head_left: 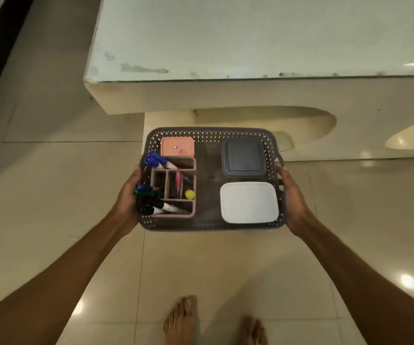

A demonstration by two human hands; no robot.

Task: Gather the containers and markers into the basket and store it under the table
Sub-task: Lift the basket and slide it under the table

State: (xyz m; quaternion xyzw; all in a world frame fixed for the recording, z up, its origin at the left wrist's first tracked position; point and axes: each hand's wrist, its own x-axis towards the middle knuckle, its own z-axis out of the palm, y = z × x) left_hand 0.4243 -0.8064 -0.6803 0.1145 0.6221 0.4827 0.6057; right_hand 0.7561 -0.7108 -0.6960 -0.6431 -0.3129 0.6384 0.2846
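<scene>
I judge the gathering done and the stowing still to do, so I want to keep the basket (210, 224) level as I lower it, or the markers (159, 162) leaning out of the organiser (193, 185) will spill, then slide it flat into the gap beneath the table (250, 93). My left hand (128, 195) and right hand (294, 195) each clasp a short side of the basket, fingers curled round the rim, holding it between them above the tiled floor (51, 195), just in front of the table edge. The pink container (177, 146), grey container (243, 156) and white container (249, 202) sit inside.
</scene>
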